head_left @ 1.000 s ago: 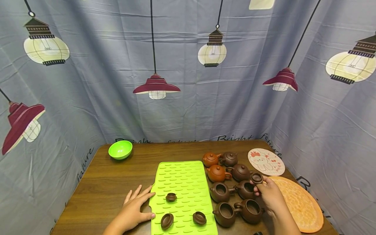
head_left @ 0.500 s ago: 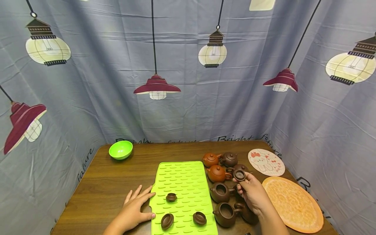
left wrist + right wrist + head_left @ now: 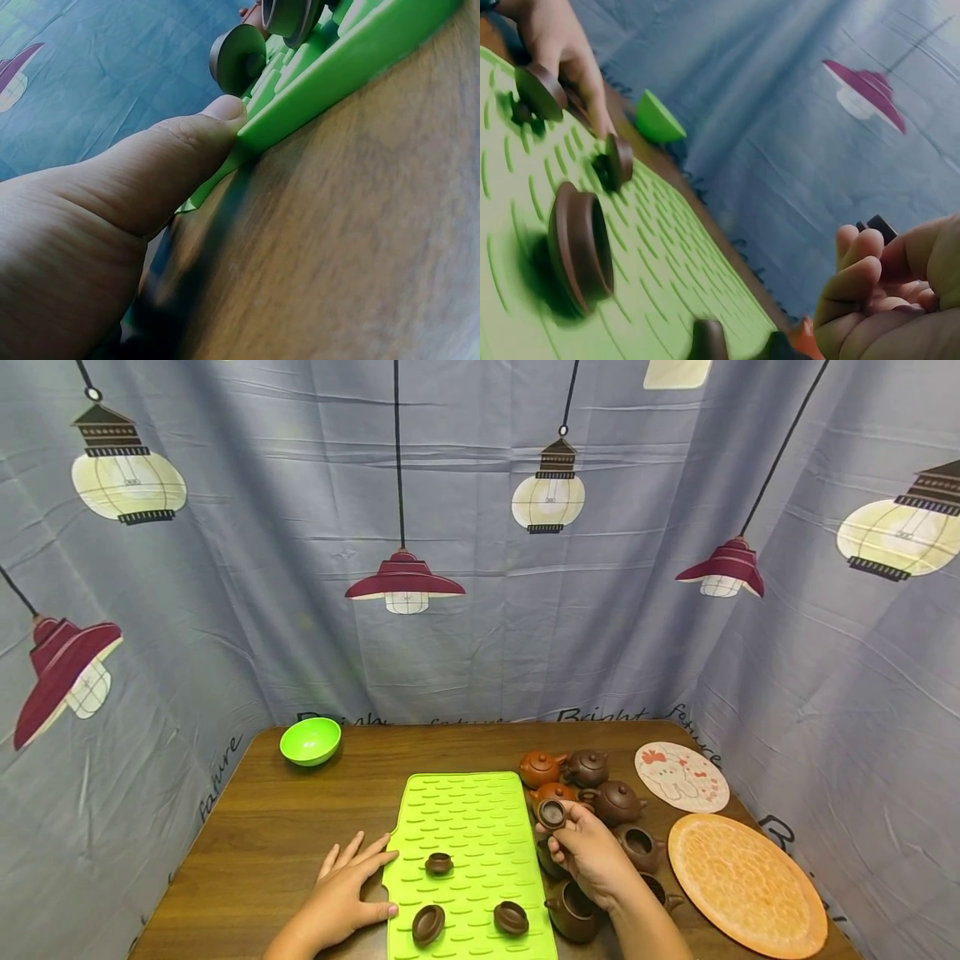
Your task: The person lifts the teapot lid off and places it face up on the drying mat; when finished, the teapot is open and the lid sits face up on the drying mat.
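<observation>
My right hand pinches a small dark brown teapot lid, its hollow side facing the head camera, above the teapots beside the green mat's right edge. My left hand lies with fingers spread at the left edge of the green mat; its thumb touches that edge in the left wrist view. On the mat lie three brown lids: one upper, one lower left, one lower right. Lidless brown teapots stand right of the mat, partly hidden by my right hand and forearm.
Behind the lidless pots, two orange teapots and two dark ones have lids on. A round orange mat and a round picture mat lie at the right. A green bowl stands at the back left.
My right hand has carried the lid leftward, from over the right-hand pots to near the green mat's right edge. The left hand and the lids on the mat have stayed put.
</observation>
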`<state>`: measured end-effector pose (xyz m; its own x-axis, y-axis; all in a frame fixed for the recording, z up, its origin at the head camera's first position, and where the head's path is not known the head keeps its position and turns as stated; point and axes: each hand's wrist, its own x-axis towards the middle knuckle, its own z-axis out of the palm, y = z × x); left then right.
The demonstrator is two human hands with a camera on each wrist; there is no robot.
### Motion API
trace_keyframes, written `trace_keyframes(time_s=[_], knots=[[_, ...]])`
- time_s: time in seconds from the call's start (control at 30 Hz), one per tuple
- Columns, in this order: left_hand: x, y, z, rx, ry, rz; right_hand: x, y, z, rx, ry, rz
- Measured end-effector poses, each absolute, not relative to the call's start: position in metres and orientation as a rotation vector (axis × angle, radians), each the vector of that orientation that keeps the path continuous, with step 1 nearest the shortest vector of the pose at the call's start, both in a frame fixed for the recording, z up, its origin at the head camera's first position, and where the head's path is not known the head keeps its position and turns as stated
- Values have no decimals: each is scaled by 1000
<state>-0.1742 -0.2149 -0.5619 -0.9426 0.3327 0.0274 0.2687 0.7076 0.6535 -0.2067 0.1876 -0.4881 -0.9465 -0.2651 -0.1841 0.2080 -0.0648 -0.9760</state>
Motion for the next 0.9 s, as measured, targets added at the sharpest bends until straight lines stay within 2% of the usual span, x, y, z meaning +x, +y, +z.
trace_keyframes(time_s=[0.47,0.9], knots=[[-174,-215,-564,500,2804,1066,-204,150,-497,-143,1884,-1924],[-174,-216,-562,500,2799,1080,-204,129,-503,-162,2142,-1632]])
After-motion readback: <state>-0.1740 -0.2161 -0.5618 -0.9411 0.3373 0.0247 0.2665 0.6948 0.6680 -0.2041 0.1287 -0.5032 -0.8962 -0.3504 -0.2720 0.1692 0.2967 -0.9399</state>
